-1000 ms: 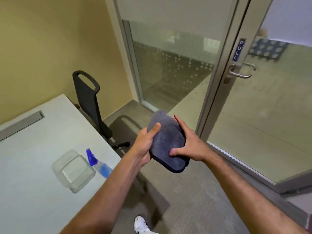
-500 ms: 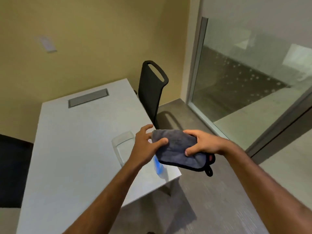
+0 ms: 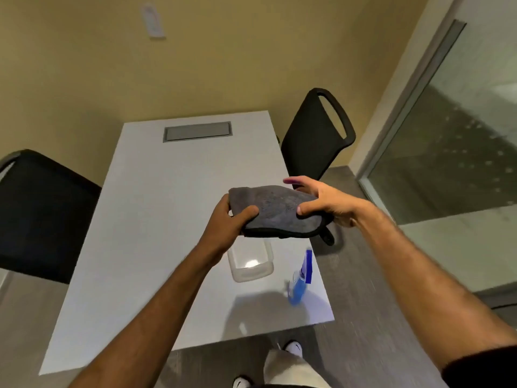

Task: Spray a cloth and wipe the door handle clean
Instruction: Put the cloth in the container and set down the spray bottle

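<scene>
I hold the cloth (image 3: 275,210) over the counter (image 3: 156,219), left hand (image 3: 228,219) gripping, right hand (image 3: 326,204) pinching; I should free one for the spray bottle (image 3: 300,278) near the right edge.

view swung from door to table (image 3: 156,208) | cloth (image 3: 275,210) now over clear tray (image 3: 250,264) | spray bottle (image 3: 300,278) uncovered

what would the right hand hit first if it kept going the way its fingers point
The right hand points left across the grey cloth, so it would probably meet the left hand gripping the other end. Depth between them is unclear.
</scene>
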Tool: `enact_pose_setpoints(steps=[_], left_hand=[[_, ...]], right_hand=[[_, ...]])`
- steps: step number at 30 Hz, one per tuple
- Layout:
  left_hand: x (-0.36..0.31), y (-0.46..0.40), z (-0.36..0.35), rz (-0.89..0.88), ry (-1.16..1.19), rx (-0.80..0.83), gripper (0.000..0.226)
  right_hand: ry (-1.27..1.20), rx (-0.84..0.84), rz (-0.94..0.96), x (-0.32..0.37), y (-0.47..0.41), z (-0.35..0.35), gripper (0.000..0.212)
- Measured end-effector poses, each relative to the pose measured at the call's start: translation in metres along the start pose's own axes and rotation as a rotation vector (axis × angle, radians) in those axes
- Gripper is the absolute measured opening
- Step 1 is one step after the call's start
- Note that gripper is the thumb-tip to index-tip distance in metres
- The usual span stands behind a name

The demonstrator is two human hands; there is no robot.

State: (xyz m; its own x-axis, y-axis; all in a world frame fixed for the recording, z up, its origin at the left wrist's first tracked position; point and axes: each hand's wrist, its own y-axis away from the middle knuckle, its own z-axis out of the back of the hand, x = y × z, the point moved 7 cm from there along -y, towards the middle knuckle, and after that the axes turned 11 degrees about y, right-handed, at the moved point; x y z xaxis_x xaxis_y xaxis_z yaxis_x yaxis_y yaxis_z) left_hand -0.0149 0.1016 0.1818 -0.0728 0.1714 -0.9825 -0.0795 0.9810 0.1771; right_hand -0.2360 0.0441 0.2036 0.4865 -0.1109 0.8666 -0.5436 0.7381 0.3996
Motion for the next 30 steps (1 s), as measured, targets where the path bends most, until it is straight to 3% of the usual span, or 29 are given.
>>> enact_pose_setpoints(steps=[3, 7, 12, 23, 30], left_hand=[[0.015, -0.015, 0.026, 0.067, 0.045, -0.124, 0.063], [0.051, -0.039, 0.047, 0.166, 0.043, -0.263, 0.059], [0.105, -0.071, 0.062, 0.286, -0.012, -0.319, 0.083], [0.207, -0.155, 0.081, 0.281, -0.396, -0.339, 0.064], [0.250, -0.174, 0.081, 0.274, -0.719, -0.242, 0.066]], right_hand=[[-0.107, 0.163, -0.017, -0.007, -0.043, -0.006, 0.095], [-0.005, 0.261, -0.050, -0.022, -0.103, -0.010, 0.079], [0.126, 0.199, -0.093, -0.067, -0.161, -0.017, 0.054], [0.479, -0.025, 0.013, -0.157, -0.260, -0.039, 0.044], [0.759, 0.001, 0.051, -0.182, -0.287, -0.060, 0.030]])
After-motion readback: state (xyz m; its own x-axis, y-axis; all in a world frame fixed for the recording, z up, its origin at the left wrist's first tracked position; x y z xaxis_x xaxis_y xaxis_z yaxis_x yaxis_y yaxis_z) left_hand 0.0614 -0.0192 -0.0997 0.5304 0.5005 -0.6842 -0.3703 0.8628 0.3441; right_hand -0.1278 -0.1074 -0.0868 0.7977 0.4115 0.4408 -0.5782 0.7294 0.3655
